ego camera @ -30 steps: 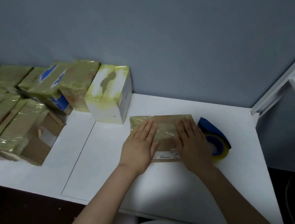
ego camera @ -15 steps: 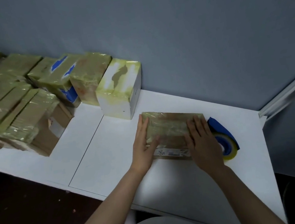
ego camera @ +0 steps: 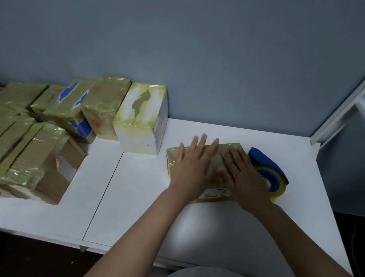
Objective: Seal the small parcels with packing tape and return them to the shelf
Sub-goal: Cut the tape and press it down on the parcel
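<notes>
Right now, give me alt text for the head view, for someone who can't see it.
A person's left hand and right hand lie flat on a taped brown parcel lying on a white table. A blue tape dispenser lies just right of the parcel, and taped boxes crowd the table's left side against a grey wall.

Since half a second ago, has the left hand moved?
Yes. The left hand slid rightward from the left end of the parcel onto its top, nearer the right hand.
</notes>
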